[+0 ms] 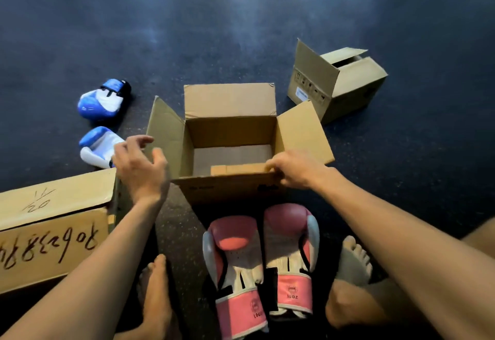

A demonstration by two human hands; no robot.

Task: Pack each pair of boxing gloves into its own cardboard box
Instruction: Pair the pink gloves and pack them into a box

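Dark floor all around, with the open box sitting mid-frame, empty apart from its bottom flaps, and the pink gloves lying side by side at lower centre, right against its near wall, cuffs toward the bottom edge and long axes running straight up at the box. Right hand is pinching the near flap at its right end, while the left hand hovers loosely open at the left flap holding nothing. I'd say both are about equally close to the pinks; the blue gloves wait at middle left.
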